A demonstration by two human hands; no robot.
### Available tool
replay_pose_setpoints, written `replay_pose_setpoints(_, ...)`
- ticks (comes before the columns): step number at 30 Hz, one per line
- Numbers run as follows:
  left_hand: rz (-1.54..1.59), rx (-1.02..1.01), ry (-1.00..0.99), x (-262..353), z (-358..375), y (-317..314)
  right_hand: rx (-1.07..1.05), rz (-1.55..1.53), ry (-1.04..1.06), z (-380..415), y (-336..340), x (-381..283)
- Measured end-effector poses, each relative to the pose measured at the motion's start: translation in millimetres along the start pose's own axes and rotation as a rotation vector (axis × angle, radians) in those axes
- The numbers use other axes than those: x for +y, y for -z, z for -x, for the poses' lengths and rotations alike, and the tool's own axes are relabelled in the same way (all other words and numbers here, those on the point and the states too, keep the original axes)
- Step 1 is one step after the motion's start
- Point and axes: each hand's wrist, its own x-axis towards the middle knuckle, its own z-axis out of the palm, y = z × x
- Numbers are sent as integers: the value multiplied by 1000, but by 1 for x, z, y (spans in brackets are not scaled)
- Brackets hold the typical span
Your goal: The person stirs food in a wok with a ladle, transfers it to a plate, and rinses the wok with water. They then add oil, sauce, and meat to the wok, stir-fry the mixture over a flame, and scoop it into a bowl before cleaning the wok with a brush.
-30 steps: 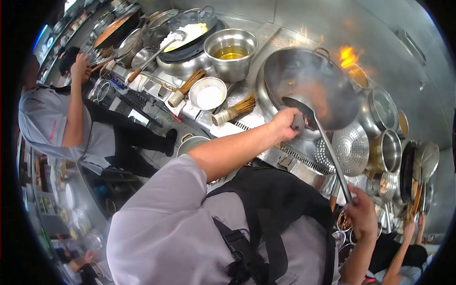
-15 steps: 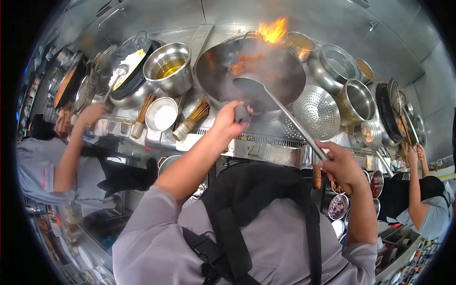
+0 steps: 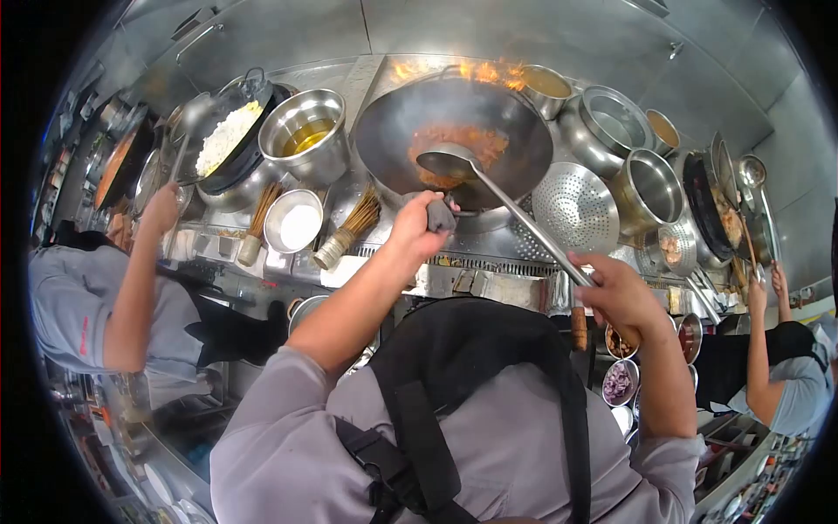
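- My left hand (image 3: 421, 229) had its fingers clamped on a folded dark grey cloth (image 3: 442, 217) at the near edge of a wide, dark metal wok (image 3: 384, 131); the cloth hid whatever it covered.
- My right hand (image 3: 621, 293) had its fingers wrapped around the shaft of a long steel ladle (image 3: 447, 162). The bowl hung over the wok, blocking part of the orange-brown food (image 3: 485, 144) at its middle.
- To the left stood a deep steel pot of yellow liquid (image 3: 307, 135), a round, pale bowl of white contents (image 3: 294, 220) and two straw-coloured bristle brushes (image 3: 353, 225).
- To the right, the shaft passed before the edge of a round, perforated steel strainer (image 3: 580, 210); a deep, brass-toned metal pot (image 3: 650, 188) stood beyond.
- Orange flames (image 3: 489, 73) ran along the wok's far side, lower and more spread than half a second earlier.
- The smoke had thinned, and the food showed plainer.
- At left, a co-worker's hand (image 3: 161, 210) had lifted a second ladle off fluffy white food (image 3: 229, 138).
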Motion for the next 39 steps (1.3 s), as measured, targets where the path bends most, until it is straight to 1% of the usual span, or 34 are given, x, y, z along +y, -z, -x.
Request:
replay_pose_setpoints(1, 6, -22, -4, -3, -29, 16, 34, 181, 84, -11, -1, -4)
replay_pose_setpoints(2, 11, -44, -9, -5, -45, 27, 66, 164, 91, -30, -7, 0)
replay_pose_setpoints(3, 8, -51, -5, -9, -42, 35, 74, 164, 91, -48, -17, 5)
replay_pose_setpoints(5, -94, -23, -76, -25, -16, 62, 219, 186, 178, -73, -28, 11)
replay_pose_setpoints(6, -123, -15, -11, -31, 11, 76, 229, 185, 180, -68, -26, 14)
replay_pose_setpoints(7, -152, -7, 52, -30, 34, 77, 245, 280, 280, -59, -24, 20)
replay_pose_setpoints(8, -155, -14, 48, -23, 41, 64, 259, 376, 382, -52, -21, 23)
replay_pose_setpoints(9, -97, -32, 17, -19, 51, 53, 258, 375, 381, -37, -13, 18)
replay_pose_setpoints(10, -35, -41, -11, -18, 60, 44, 157, 213, 213, -13, -2, 6)
replay_pose_setpoints(11, 8, 26, -46, -9, 51, 23, 56, 53, 42, 3, 2, -3)
replay_pose_setpoints(13, -79, -32, 2, 4, 29, -4, 29, 87, 8, 8, 5, -18)
replay_pose_setpoints(14, -77, -37, 1, 5, 8, 0, 7, 118, -24, 6, 7, -25)
replay_pose_setpoints(15, -78, -67, -1, 1, -23, 16, 11, 120, -23, -4, 4, -24)
replay_pose_setpoints(16, -82, -96, -1, -5, -42, 29, 62, 135, 47, -24, -5, -15)
replay_pose_setpoints(17, -82, -102, 0, -12, -40, 39, 115, 153, 118, -43, -14, -3)
replay_pose_setpoints(19, -152, -90, -99, -32, -15, 72, 245, 319, 288, -72, -32, 19)
replay_pose_setpoints(20, -152, -68, -33, -37, 18, 76, 319, 458, 397, -72, -36, 26)
replay_pose_setpoints(21, -151, -43, 33, -35, 50, 67, 325, 457, 398, -62, -32, 27)
replay_pose_setpoints(22, -152, -43, 32, -28, 58, 55, 238, 390, 359, -44, -22, 25)
replay_pose_setpoints(24, -35, -14, 40, -15, 65, 40, 135, 318, 315, -12, -8, 11)
replay_pose_setpoints(25, 18, 26, -1, -9, 54, 22, 54, 158, 127, 6, -2, -2)
replay_pose_setpoints(26, -5, 34, -17, -3, 42, 6, -25, -1, -61, 14, 0, -8)
replay_pose_setpoints(27, -31, 36, -31, 3, 33, -7, -24, -1, -58, 11, -2, -9)
replay_pose_setpoints(29, -54, -3, -37, 2, -19, 14, 74, 303, 79, -10, -9, -7)
replay_pose_setpoints(30, -72, -38, -42, -1, -34, 25, 116, 329, 153, -30, -16, 3)
replay_pose_setpoints(31, -74, -45, -38, -8, -26, 32, 124, 330, 151, -36, -26, 4)
replay_pose_setpoints(33, -86, 20, -68, -30, 5, 56, 231, 188, 119, -49, -36, 1)
replay_pose_setpoints(34, -120, -32, -22, -32, 31, 57, 244, 186, 120, -49, -39, 9)
replay_pose_setpoints(35, -148, -76, 20, -30, 54, 52, 309, 130, 195, -44, -49, 24)
replay_pose_setpoints(36, -111, 25, 32, -25, 54, 45, 358, 74, 262, -38, -60, 39)
replay_pose_setpoints(37, -1, 46, 24, -18, 41, 40, 337, 73, 252, -36, -69, 52)
replay_pose_setpoints(39, -28, -41, 59, 4, 6, 17, 307, -8, 122, -31, -81, 74)
